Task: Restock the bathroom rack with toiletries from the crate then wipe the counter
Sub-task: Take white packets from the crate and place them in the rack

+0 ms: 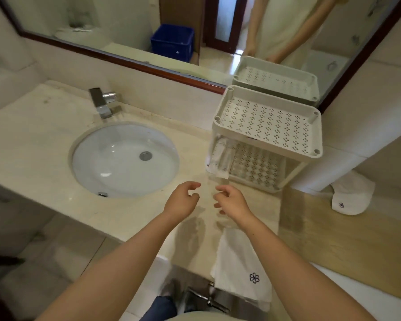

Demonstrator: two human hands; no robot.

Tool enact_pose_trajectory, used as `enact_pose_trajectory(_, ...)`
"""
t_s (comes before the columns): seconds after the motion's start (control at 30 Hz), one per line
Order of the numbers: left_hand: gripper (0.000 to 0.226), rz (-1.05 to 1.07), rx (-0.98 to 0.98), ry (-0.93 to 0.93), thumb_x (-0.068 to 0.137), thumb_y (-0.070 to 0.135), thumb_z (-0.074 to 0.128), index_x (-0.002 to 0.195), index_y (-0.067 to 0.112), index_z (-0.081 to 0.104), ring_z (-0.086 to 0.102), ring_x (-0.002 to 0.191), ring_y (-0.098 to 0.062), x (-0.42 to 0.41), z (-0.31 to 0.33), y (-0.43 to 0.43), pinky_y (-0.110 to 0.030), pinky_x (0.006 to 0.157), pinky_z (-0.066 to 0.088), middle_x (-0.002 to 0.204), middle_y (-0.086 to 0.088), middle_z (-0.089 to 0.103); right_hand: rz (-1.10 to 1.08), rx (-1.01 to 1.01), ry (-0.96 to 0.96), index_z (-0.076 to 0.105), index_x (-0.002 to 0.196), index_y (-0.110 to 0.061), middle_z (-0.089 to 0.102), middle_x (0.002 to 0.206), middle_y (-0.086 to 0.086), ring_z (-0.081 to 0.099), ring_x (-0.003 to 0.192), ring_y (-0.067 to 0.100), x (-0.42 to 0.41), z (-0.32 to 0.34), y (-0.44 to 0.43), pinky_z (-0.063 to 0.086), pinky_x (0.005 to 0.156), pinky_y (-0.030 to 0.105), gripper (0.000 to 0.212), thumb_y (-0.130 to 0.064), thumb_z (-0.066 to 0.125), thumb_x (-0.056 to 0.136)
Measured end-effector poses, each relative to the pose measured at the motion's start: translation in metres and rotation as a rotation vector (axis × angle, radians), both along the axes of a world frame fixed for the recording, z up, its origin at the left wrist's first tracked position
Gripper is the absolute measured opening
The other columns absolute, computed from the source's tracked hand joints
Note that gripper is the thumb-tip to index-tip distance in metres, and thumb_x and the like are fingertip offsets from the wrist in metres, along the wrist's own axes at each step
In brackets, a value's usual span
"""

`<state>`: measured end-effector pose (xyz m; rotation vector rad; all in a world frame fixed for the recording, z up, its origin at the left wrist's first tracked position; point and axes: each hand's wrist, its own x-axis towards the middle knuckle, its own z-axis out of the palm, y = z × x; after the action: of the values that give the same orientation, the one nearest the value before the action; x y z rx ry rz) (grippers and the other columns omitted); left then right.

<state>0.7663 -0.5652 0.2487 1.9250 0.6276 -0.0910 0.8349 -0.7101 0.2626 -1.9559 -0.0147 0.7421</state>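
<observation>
Left hand and right hand both hung empty, fingers loosely curled, over the counter near its front edge. The rack sat just beyond, toward the back right corner, nearer the right hand. Toiletries lay front-to-back at its lower shelf's left end.

Left grip, right grip close together, both loosely curled, empty

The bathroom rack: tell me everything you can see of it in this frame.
The rack is a cream, plastic-looking two-tier stand with corner posts and shelves perforated in a small flower pattern. It stands upright on the counter, right of the sink, its back near the mirror. The top shelf is bare; white packaged toiletries lie along the lower shelf's left edge.
</observation>
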Motion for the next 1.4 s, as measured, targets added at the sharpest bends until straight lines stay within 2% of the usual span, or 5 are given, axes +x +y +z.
enact_pose_trajectory(0.57, 0.033, 0.669, -0.106, -0.103, 0.089, 0.008, 0.048, 0.117, 0.021, 0.059, 0.065, 0.081, -0.010, -0.197, 0.028, 0.125, -0.024, 0.070, 0.047, 0.106, 0.005, 0.062, 0.505, 0.114, -0.062, 0.060, 0.116, -0.016, 0.063, 0.110, 0.008, 0.060, 0.099, 0.021, -0.139, 0.034, 0.179, 0.047, 0.091, 0.035, 0.032, -0.008, 0.058, 0.085)
enact_pose_trajectory(0.8, 0.031, 0.873, -0.041, -0.147, 0.089, -0.004, 0.050, 0.118, 0.001, 0.060, 0.064, 0.096, -0.028, -0.322, 0.039, 0.191, -0.036, 0.082, 0.049, 0.113, -0.016, 0.066, 0.730, 0.110, -0.162, 0.061, 0.120, -0.007, 0.065, 0.107, 0.012, 0.059, 0.092, 0.019, -0.253, 0.040, 0.276, 0.045, 0.083, 0.028, 0.033, -0.005, 0.057, 0.087)
enact_pose_trajectory(0.97, 0.026, 0.994, -0.023, -0.135, 0.092, 0.006, 0.050, 0.114, 0.016, 0.061, 0.063, 0.090, -0.017, -0.425, 0.037, 0.237, -0.031, 0.083, 0.050, 0.102, -0.001, 0.064, 0.854, 0.141, -0.160, 0.060, 0.121, -0.010, 0.059, 0.090, -0.002, 0.055, 0.077, 0.012, -0.341, 0.035, 0.337, 0.044, 0.071, 0.023, 0.034, -0.009, 0.059, 0.087)
enact_pose_trajectory(1.23, 0.023, 1.118, 0.033, -0.098, 0.096, 0.017, 0.048, 0.111, 0.033, 0.055, 0.065, 0.092, -0.012, -0.559, 0.032, 0.280, -0.032, 0.075, 0.054, 0.111, 0.009, 0.061, 1.001, 0.187, -0.182, 0.057, 0.125, -0.018, 0.061, 0.105, -0.007, 0.057, 0.095, 0.006, -0.464, 0.027, 0.404, 0.042, 0.080, 0.021, 0.039, -0.016, 0.063, 0.087)
enact_pose_trajectory(1.4, 0.028, 1.202, 0.049, -0.079, 0.096, 0.017, 0.048, 0.121, 0.028, 0.055, 0.064, 0.095, -0.011, -0.616, 0.029, 0.290, -0.030, 0.072, 0.054, 0.118, 0.008, 0.059, 1.139, 0.184, -0.202, 0.052, 0.119, -0.029, 0.057, 0.110, -0.009, 0.054, 0.085, -0.005, -0.515, 0.023, 0.428, 0.041, 0.054, 0.009, 0.030, -0.020, 0.061, 0.091)
